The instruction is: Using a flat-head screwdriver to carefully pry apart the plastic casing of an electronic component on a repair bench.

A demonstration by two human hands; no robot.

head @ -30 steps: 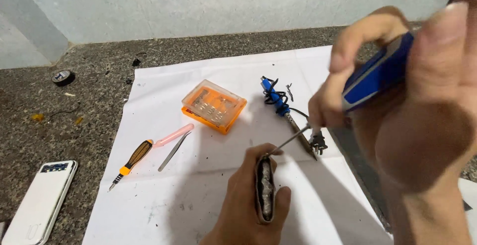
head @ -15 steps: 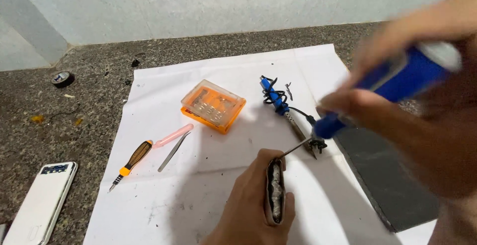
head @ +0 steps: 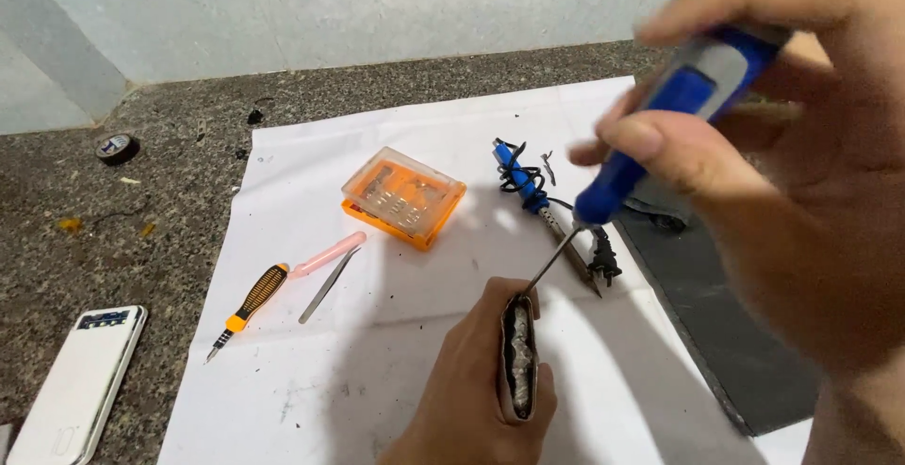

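Note:
My left hand grips a small flat device on its edge, its open side showing grey crumpled material inside. My right hand holds a blue and grey screwdriver close to the camera, and its thin metal shaft angles down so the tip touches the top corner of the device. Both hands hover above a white sheet of paper.
On the paper lie an orange clear-lidded bit box, an orange and black screwdriver, a pink tool, metal tweezers and a blue soldering iron with cord. A white power bank lies left, a dark mat right, a tape roll far left.
My right hand has lowered and swung the blue screwdriver from a flat angle to a steeper one. The tip stays at the device. My left hand has barely shifted.

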